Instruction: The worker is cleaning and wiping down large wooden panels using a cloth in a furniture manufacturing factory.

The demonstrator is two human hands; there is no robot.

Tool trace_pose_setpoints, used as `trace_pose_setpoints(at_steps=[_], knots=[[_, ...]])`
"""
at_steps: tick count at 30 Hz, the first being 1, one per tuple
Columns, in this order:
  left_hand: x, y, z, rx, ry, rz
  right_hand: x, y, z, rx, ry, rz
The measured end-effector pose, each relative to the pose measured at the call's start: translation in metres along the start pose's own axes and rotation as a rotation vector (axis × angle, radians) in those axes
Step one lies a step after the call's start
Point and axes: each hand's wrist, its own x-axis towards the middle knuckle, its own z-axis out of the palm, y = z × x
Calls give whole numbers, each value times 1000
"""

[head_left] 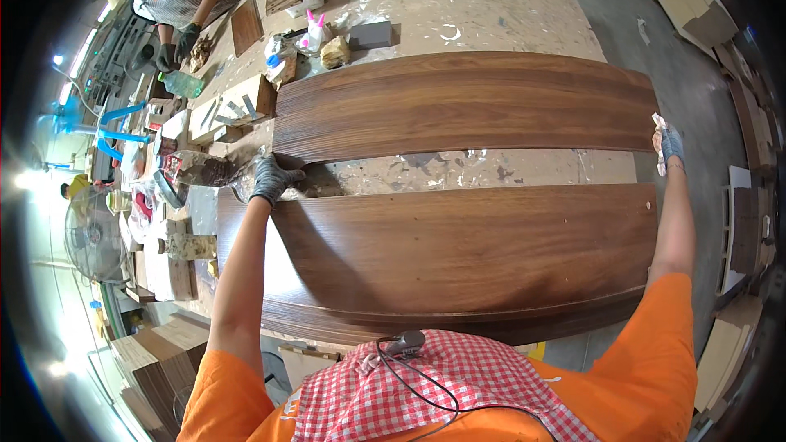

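Board (467, 106), long, wood-grained: left hand (274, 179) splayed at its corner, right hand (672, 146) gripping crumpled cloth (658, 137).

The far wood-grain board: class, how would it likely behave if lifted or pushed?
The far board is probably stiff, as it looks like a flat panel with clean edges. It may be unwieldy, being long enough to span from the left hand to the right hand. It seems unlikely to roll, lying broad side up.
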Motion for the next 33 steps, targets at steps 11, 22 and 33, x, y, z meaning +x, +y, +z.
trace_pose_setpoints(at_steps=[11, 22, 33], knots=[[-7, -8, -25, 397, 69, -22, -64, -74, -3, 252, 322, -576], [-165, -198, -61, -396, 668, -107, -360, -10, 77, -798, 10, -789], [-249, -251, -50, -763, 497, 18, -525, -13, 260, -1141, -391, -1077]])
